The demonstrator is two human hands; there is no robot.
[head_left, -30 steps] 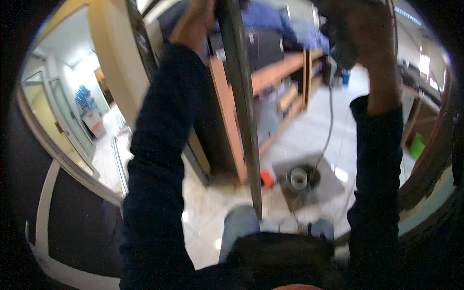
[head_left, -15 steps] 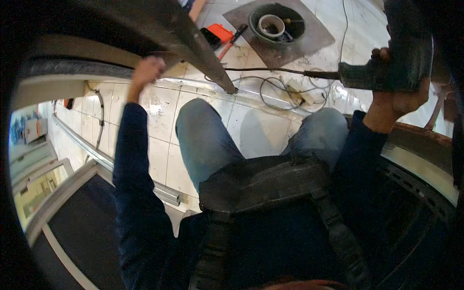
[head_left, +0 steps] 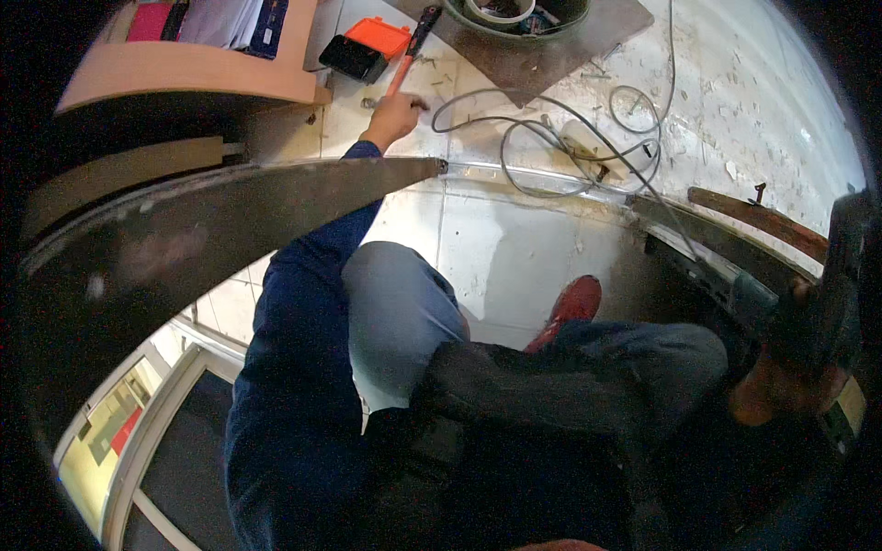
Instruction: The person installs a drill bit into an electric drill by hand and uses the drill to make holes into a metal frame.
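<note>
My left hand (head_left: 395, 121) reaches over a dark metal bar (head_left: 276, 197) to the floor. Its fingers are curled at the near end of a long tool with an orange shaft and a black far end (head_left: 410, 53), which lies on the tiles. At the lower right, my right hand (head_left: 781, 390) is wrapped round a dark corded power tool (head_left: 831, 308). Shadow hides much of that tool, and its kind is unclear. Its grey cable (head_left: 643, 184) runs back across the floor.
An open orange and black case (head_left: 356, 53) lies beside the long tool. A round tub (head_left: 524, 29) stands on a brown board (head_left: 611, 32) beyond. Looped cable surrounds a pale power strip (head_left: 588, 147). A wooden shelf (head_left: 193, 83) stands far left, and a rusty strip (head_left: 758, 220) lies right.
My left hand has moved forward and right to the long tool. My right hand has lowered the power tool toward me. The view has shifted, and a red shoe now shows.
</note>
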